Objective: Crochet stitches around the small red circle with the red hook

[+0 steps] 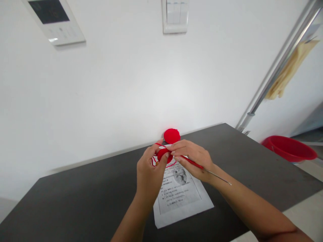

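My left hand [150, 167] is closed on a small red crocheted piece [163, 154], its thumb pressing the front. A strand of red yarn [160, 145] runs over the left index finger, and more yarn loops below the piece. In my right hand [193, 157] is a crochet hook [193, 162] with a red handle; its bare metal end points back toward my forearm. The right fingertips meet the edge of the piece, and the hook's working tip is hidden there. Behind both hands a ball of red yarn [172, 135] rests against the wall.
Under my hands a printed sheet [181, 208] with text and a picture lies on the dark table [88, 201]. The white wall carries a switch panel [176, 16] and a wall-mounted screen unit [57, 22]. Right of the table are a metal pole [280, 65] and a red basin [290, 149].
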Demonstrator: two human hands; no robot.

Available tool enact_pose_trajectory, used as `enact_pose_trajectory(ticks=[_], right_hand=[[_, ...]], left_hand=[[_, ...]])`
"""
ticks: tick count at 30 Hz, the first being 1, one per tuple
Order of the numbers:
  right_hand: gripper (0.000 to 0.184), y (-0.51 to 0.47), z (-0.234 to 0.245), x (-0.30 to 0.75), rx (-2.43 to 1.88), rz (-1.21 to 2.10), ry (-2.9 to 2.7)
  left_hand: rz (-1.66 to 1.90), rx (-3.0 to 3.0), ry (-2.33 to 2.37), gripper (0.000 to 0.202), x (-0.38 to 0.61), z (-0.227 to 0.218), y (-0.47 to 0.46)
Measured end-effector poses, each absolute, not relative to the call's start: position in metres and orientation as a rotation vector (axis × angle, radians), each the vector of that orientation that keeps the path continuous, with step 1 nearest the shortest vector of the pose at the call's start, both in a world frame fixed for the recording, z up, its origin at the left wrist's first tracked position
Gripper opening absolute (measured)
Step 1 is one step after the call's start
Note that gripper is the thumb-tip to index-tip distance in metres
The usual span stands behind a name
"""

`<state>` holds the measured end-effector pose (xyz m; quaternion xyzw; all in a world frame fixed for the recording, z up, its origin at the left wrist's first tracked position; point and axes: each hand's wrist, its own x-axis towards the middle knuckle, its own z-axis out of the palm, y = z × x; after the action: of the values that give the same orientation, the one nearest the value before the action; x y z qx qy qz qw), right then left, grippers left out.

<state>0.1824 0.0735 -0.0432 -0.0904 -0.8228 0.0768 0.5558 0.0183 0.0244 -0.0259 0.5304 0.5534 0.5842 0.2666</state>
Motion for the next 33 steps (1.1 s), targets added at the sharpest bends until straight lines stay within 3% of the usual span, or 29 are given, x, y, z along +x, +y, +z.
enact_pose_trajectory(ticks=[3, 7, 12, 18, 33], right_hand=[[0.021, 0.074, -0.052, 0.176, -0.261, -0.024, -1.912], [0.021, 0.075, -0.056, 0.172, -0.224, -0.144, -1.865], [0.012, 0.067, -0.044, 0.177, -0.223, 0.258, -1.839], [0.005, 0.065, -0.036, 0.182, -0.182, 0.475, -1.867], [0.013, 0.056, -0.026, 0.183, -0.055, 0.184, -1.969]], left_hand=[[1.652, 1.386, 1.497, 0.027, 0.026, -0.027, 0.024], [1.537, 1.008, 1.049, 0.027, 0.026, -0.028, 0.031], [1.103, 0.925, 0.719, 0.029, 0.004, -0.023, 0.04], [1.011, 0.961, 0.656, 0.037, -0.006, -0.021, 0.04], [1.078, 0.913, 0.648, 0.031, -0.008, -0.012, 0.031]])
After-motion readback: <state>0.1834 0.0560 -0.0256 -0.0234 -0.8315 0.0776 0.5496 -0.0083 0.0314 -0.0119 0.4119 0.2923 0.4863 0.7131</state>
